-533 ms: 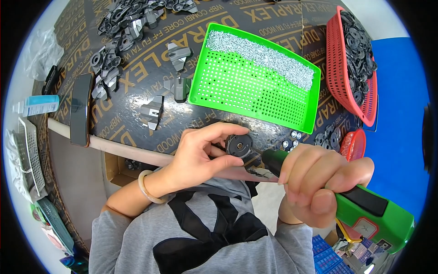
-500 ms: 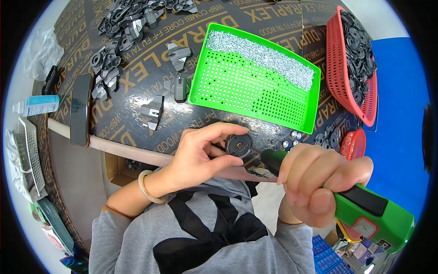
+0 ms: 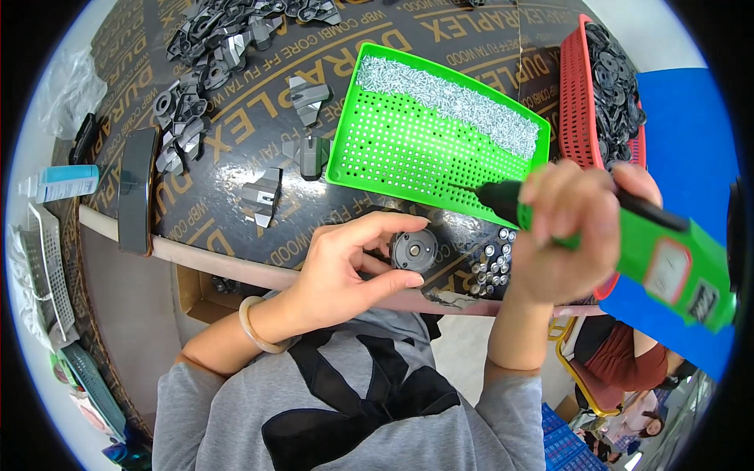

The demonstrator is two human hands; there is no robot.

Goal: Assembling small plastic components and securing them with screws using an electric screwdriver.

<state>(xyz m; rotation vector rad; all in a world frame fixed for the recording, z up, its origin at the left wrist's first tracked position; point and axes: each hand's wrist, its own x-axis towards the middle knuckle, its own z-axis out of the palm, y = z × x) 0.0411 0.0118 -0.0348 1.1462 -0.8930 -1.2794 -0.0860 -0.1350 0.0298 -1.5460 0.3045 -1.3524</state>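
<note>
Between the thumb and fingers of my left hand (image 3: 345, 263) is a round dark plastic part (image 3: 414, 250) with a small hole at its middle, held over the table's near edge. My right hand (image 3: 569, 228) grips a green and black electric screwdriver (image 3: 667, 259), slightly blurred. The screwdriver's thin bit points left, over the near right part of a green perforated tray (image 3: 393, 149). A heap of small silver screws (image 3: 448, 98) lies along the tray's far side. Small metal cylinders (image 3: 491, 267) lie on the table between my hands.
A red basket (image 3: 576, 94) full of dark round parts stands at the far right. Loose dark plastic parts (image 3: 309, 100) lie left of the tray, with a larger pile (image 3: 228, 47) behind. A phone (image 3: 139, 188) and a blue-labelled bottle (image 3: 69, 182) sit at the left. Other people are at the lower right.
My right hand has lifted the screwdriver up and away from the round part, bringing its bit over the tray. My left hand still holds the part in nearly the same place.
</note>
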